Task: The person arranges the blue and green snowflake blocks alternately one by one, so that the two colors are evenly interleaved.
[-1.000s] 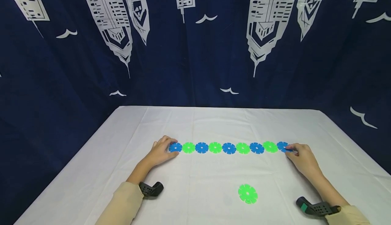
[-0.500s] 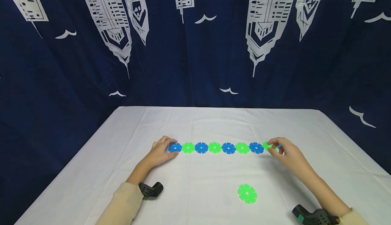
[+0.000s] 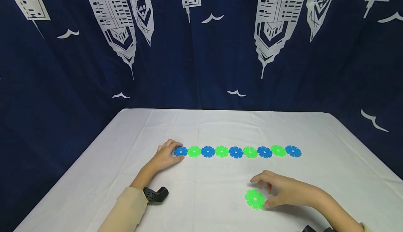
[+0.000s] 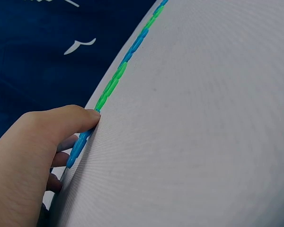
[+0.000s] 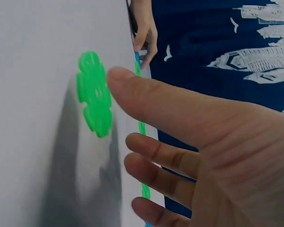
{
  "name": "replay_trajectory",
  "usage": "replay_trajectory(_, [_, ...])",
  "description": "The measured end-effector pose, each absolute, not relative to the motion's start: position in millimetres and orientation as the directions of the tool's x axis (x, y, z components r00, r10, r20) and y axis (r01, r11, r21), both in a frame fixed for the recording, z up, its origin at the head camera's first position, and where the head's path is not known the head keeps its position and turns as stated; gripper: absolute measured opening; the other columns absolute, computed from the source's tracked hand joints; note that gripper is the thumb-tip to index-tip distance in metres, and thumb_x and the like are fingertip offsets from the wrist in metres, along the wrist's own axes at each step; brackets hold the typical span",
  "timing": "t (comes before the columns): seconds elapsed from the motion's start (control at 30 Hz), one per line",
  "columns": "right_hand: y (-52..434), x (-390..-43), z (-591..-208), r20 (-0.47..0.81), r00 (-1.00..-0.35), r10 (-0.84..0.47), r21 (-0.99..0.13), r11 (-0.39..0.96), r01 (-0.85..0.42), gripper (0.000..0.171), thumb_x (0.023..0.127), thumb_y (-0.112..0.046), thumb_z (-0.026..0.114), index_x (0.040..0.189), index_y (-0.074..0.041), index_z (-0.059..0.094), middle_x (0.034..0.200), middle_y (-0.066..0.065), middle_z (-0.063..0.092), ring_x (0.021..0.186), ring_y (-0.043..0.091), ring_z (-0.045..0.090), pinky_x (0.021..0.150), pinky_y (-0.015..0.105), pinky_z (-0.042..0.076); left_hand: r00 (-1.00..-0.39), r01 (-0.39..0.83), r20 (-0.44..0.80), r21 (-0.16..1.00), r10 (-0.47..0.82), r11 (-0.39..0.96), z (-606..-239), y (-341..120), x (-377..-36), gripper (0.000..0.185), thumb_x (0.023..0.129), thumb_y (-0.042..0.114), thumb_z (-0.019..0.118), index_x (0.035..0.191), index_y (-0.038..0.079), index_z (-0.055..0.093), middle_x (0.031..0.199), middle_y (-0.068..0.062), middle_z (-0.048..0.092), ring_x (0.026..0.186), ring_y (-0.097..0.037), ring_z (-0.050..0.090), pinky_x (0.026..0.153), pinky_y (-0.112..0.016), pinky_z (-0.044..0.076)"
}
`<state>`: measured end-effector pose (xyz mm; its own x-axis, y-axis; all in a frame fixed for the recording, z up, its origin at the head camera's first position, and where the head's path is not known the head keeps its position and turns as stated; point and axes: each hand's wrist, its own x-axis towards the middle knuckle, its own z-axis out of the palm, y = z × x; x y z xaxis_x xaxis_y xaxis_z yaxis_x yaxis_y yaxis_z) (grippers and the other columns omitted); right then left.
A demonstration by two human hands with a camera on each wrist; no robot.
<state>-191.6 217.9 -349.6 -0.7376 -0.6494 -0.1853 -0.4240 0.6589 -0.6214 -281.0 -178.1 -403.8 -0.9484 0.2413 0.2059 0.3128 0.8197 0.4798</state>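
Note:
A row of blue and green notched plastic discs, alternating in colour and joined edge to edge, lies across the table. At its left end my left hand holds the last blue disc between thumb and fingers; in the left wrist view this blue disc is partly behind the thumb. A blue disc forms the right end. Nearer me lies a loose green disc. My right hand hovers over it with fingers spread, the thumb beside its edge. In the right wrist view the thumb tip appears close to the green disc.
A white cloth covers the table. Behind the table's far edge hangs a dark blue curtain printed with white buildings and birds. A black wrist device sits on the left forearm.
My right hand has let go of the blue disc at the row's right end and moved nearer to me, over the loose green disc. The left hand stays in place.

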Motion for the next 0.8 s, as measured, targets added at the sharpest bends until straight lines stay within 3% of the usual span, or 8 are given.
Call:
replay_trajectory(0.17, [214,-188,-360,-0.192,-0.681,-0.706,-0.629,0.621,-0.467,0.053,0.075,-0.04,0.069,0.122,-0.028,0.049,0.105,-0.009,0.045,0.092,0.0,0.044,0.077,0.02,0.041,-0.949,0.31,0.209,0.482,0.236,0.819,-404,-178,-281,0.046,0.078,0.034,0.065,0.117,0.012,0.057,0.114,-0.006,0.052,0.106,-0.021,0.049,0.076,-0.03,0.026])
replay_trajectory(0.37, [210,-187,-365,-0.149,-0.651,-0.744,-0.649,0.57,-0.503,0.043,0.079,-0.034,0.066,0.117,-0.025,0.049,0.104,-0.009,0.042,0.091,0.0,0.043,0.076,0.019,0.041,-0.949,0.309,0.21,0.483,0.234,0.819,-405,-178,-282,0.046,0.078,0.034,0.065,0.117,0.012,0.057,0.114,-0.005,0.052,0.106,-0.021,0.049,0.075,-0.029,0.026])
replay_trajectory(0.8, [205,-189,-362,-0.219,-0.68,-0.7,-0.663,0.618,-0.422,0.042,0.075,-0.031,0.071,0.102,-0.019,0.04,0.092,-0.003,0.044,0.085,0.003,0.042,0.073,0.019,0.037,-0.941,0.33,0.233,0.481,0.245,0.812,-407,-179,-282,0.047,0.078,0.037,0.064,0.116,0.011,0.058,0.112,-0.006,0.053,0.104,-0.022,0.05,0.074,-0.03,0.026])
